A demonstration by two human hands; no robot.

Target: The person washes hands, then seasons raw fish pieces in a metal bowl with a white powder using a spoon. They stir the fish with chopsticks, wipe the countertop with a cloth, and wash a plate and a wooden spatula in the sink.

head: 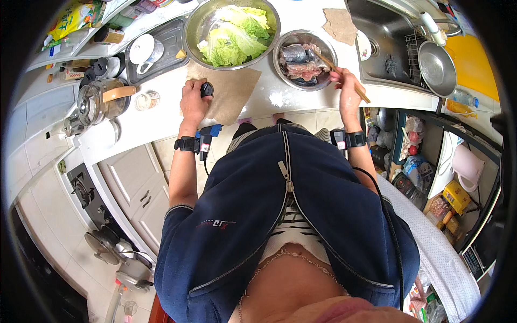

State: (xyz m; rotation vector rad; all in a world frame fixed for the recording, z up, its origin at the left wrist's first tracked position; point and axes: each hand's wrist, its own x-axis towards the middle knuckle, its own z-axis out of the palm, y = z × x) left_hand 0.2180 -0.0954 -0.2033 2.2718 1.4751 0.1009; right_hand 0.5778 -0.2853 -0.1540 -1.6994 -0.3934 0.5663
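My left hand (194, 99) is closed around a small container with a black cap (207, 89), over a brown cloth or paper sheet (238, 87). Its body is mostly hidden by my fingers. Between the fingers of my right hand (348, 87) is a pair of wooden chopsticks (362, 95). Their far ends reach into a steel bowl (281, 76) and touch the pieces of raw fish (301, 66), some with silvery skin, some with pink flesh. Behind the sheet stands a larger steel basin (193, 34) with green lettuce leaves (234, 42) in it.
A glass pitcher (91, 105) and a small jar (147, 101) stand left. A grey tray (169, 48) holds a white mug (155, 54). The sink (387, 24) lies right, with a plate (363, 45) at its edge and a steel pan (437, 68) beyond. Water drops dot the counter (262, 97).
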